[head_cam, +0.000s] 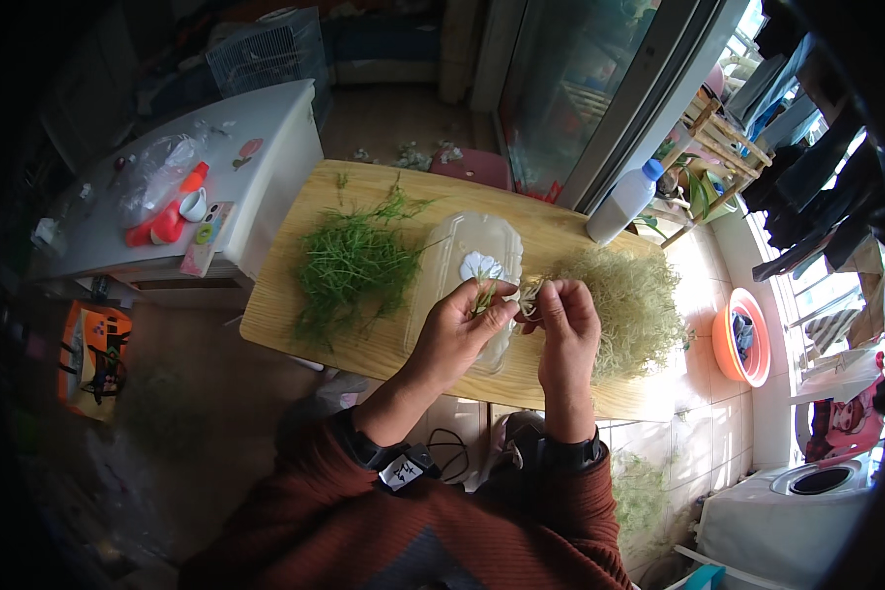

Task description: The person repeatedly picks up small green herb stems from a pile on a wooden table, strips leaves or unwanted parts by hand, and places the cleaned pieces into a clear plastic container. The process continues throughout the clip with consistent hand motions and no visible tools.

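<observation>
My left hand (463,324) pinches a small green sprig (482,299) between thumb and fingers, above a translucent plastic tray (442,258). A white scalloped patch (481,265) shows on the tray just beyond the fingertips. Close beside it on the right, my right hand (569,317) has thumb and fingers closed on pale, stringy plant strands (531,301). A heap of green, thin-stemmed plants (358,265) lies on the wooden table to the left. On the right is a larger heap of pale, curly plant strands (623,310).
A white plastic bottle with a blue cap (625,203) stands at the table's (284,295) far right corner. A pink stool (472,167) is beyond the far edge. To the left is a white cabinet (280,147) with a cup (193,205); an orange basin (758,339) sits on the floor at right.
</observation>
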Demonstrator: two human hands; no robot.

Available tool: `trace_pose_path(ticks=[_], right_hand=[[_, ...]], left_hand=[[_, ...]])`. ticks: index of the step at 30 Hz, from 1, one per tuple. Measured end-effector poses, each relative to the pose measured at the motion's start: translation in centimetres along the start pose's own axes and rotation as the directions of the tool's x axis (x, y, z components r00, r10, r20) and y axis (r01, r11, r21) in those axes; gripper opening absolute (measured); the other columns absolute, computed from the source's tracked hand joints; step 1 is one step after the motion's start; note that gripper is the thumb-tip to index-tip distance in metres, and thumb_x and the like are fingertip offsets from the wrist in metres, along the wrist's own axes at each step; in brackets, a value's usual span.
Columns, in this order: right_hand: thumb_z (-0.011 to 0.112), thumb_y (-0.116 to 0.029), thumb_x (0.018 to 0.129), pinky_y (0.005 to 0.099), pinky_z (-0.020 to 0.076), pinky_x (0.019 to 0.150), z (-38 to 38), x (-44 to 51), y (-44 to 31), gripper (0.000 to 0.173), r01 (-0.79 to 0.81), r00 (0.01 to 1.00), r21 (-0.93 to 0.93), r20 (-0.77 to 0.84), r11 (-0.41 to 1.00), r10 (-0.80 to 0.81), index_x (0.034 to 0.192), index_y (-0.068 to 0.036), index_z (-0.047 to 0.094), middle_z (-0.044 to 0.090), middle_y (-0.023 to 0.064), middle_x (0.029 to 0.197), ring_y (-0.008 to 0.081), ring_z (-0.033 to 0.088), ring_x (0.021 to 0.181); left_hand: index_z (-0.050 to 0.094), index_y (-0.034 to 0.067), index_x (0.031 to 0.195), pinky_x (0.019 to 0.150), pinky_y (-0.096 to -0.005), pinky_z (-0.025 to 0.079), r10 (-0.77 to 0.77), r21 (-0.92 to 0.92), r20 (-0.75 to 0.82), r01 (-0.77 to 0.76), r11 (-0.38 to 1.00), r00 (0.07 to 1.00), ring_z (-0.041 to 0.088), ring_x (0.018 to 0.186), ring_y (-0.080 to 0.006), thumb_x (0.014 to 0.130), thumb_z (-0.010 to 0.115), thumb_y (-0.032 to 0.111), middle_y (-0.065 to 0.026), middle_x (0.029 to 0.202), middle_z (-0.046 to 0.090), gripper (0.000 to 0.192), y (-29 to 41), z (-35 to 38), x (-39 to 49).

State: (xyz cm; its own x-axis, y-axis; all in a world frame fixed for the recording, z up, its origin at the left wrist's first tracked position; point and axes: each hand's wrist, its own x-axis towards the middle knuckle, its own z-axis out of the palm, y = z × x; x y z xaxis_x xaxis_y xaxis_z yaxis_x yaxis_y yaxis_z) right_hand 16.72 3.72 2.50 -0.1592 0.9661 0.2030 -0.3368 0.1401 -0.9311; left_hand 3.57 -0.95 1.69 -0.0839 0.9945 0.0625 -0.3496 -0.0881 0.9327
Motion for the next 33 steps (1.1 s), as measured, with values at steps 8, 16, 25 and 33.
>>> trace_pose_path(ticks=[8,16,25,33], right_hand=[[0.059,-0.020,0.090,0.0224,0.0456,0.065,2.0,-0.9,0.3,0.024,-0.078,0.992,0.157,0.113,0.985,0.060,0.102,0.000,0.053,0.058,0.0036,0.086,0.0095,0.055,0.074],[0.057,-0.016,0.090,0.0219,0.0439,0.048,1.7,-0.4,0.8,0.017,-0.227,0.970,0.008,0.092,0.974,0.225,0.085,-0.001,0.056,0.059,0.0045,0.071,0.0096,0.056,0.057],[0.051,-0.011,0.093,0.0210,0.0420,0.048,0.9,1.1,1.9,0.009,-0.001,1.000,-0.114,0.010,0.993,0.002,0.091,-0.002,0.050,0.056,0.0040,0.074,0.0097,0.054,0.056],[0.059,-0.005,0.087,0.0231,0.0429,0.052,-0.1,2.7,3.2,0.005,0.008,0.995,-0.219,-0.091,0.976,-0.028,0.087,-0.002,0.055,0.057,0.0043,0.075,0.0103,0.056,0.061]], left_hand=[[0.054,0.003,0.089,0.055,-0.0174,0.038,0.082,0.024,-0.084,-0.080,0.996,0.993,0.048,0.064,-0.0034,0.087,0.061,0.011,0.0022,0.074,0.053,0.011,0.9,-0.4,-0.4],[0.047,0.003,0.109,0.066,-0.0185,0.039,0.140,0.105,0.046,-0.144,0.984,0.989,0.046,0.073,-0.0032,0.089,0.056,0.011,-0.0005,0.093,0.051,0.024,1.2,-1.6,-0.4],[0.056,0.002,0.102,0.054,-0.0163,0.031,0.093,0.007,-0.080,-0.093,0.996,0.992,0.036,0.060,-0.0037,0.096,0.046,0.028,-0.0017,0.083,0.055,0.028,1.7,-2.3,-0.3],[0.053,0.005,0.088,0.044,-0.0174,0.023,-0.008,-0.127,-0.160,-0.012,0.992,0.987,0.033,0.048,-0.0024,0.091,0.056,0.020,-0.0038,0.072,0.056,0.016,1.9,-2.9,-0.2]])
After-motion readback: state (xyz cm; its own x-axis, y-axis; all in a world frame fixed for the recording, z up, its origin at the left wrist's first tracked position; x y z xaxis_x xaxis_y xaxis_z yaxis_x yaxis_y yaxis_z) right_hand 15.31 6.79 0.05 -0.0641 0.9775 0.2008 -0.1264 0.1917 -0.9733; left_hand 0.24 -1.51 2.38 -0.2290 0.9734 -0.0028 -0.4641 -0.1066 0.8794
